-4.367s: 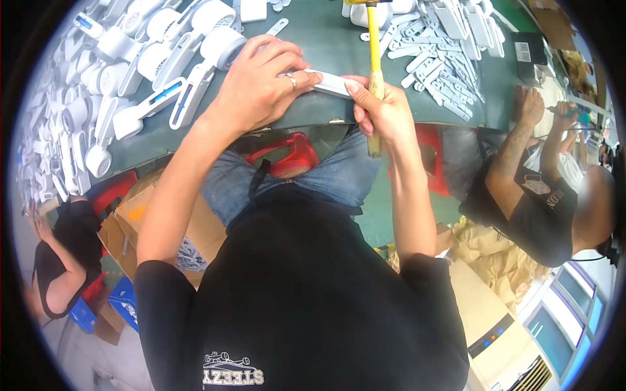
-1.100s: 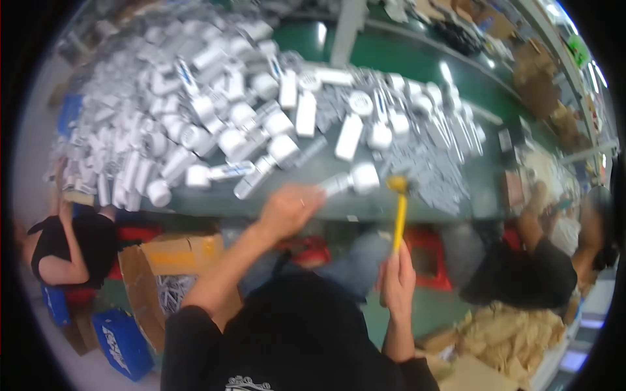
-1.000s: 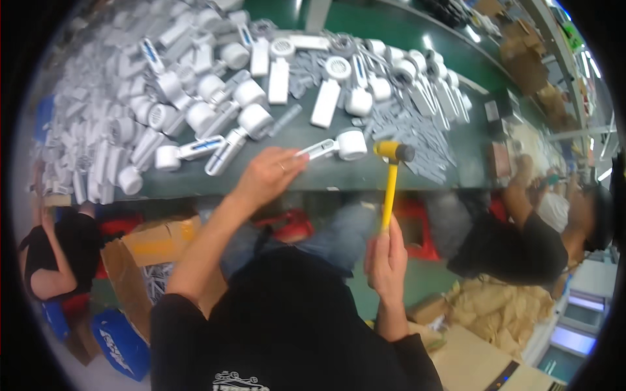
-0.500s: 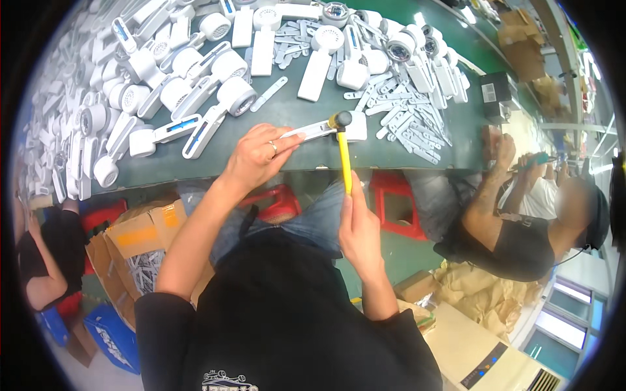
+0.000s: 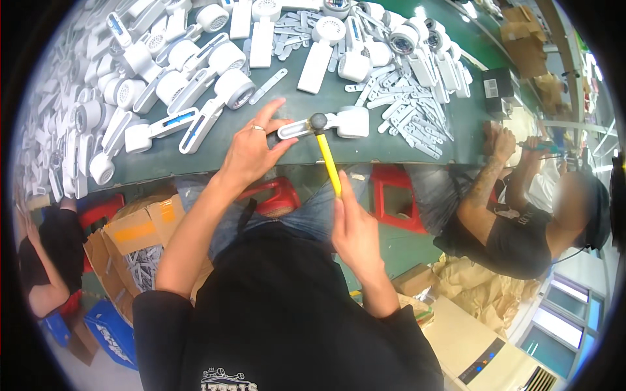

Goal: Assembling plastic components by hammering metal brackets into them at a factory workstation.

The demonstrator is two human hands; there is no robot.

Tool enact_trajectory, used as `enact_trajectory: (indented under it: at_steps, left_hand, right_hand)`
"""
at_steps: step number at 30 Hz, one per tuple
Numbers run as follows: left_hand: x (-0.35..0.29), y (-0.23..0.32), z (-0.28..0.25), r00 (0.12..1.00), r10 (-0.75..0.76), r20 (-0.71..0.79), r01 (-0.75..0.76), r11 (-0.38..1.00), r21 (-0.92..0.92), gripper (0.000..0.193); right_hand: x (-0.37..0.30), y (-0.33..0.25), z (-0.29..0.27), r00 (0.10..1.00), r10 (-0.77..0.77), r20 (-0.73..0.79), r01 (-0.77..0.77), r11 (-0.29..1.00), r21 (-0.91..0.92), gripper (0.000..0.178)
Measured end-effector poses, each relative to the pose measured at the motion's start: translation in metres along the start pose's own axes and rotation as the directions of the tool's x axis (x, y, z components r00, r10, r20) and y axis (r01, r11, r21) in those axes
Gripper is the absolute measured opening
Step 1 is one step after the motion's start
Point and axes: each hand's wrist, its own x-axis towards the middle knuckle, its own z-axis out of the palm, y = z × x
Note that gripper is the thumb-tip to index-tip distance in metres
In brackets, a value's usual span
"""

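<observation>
A white handheld fan (image 5: 353, 122) lies on the green table near its front edge, its round head to the right and its handle to the left. The thumb and a finger of my left hand (image 5: 250, 151) are at the handle's left end, with the index finger raised off it. My right hand (image 5: 355, 228) is wrapped round the lower end of a hammer (image 5: 328, 159) with a yellow handle. The hammer's dark, rounded head is over the fan's handle and hides part of it; whether they touch I cannot tell.
Many white fans (image 5: 235, 88) are heaped on the left and back of the table (image 5: 300, 156). Grey strips (image 5: 417, 124) lie in a pile to the right. A co-worker (image 5: 508, 228) sits at the right. A cardboard box (image 5: 140, 231) of grey parts stands lower left, near red stools (image 5: 396, 199).
The hammer head has moved left along the fan's handle. My left hand has shifted slightly left and its index finger has lifted, so more of the handle shows.
</observation>
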Motion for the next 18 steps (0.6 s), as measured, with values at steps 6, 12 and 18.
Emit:
enact_trajectory:
  at_steps: [6,12,18]
  left_hand:
    - [0.006,0.002,0.0,0.982,0.172,0.072,-0.184,0.963,0.198,0.055]
    - [-0.054,0.035,-0.069,0.968,0.248,-0.037,-0.216,0.902,0.375,0.032]
    - [-0.239,0.038,-0.223,0.61,-0.239,-0.756,0.521,0.839,0.155,0.038]
  right_hand:
    - [0.011,0.027,0.006,0.99,-0.114,-0.083,0.122,0.988,0.091,0.056]
    - [0.084,0.035,-0.088,0.906,0.168,-0.39,-0.121,0.982,0.142,0.061]
    - [0.278,0.145,-0.127,0.887,-0.081,-0.454,-0.061,0.955,-0.29,0.053]
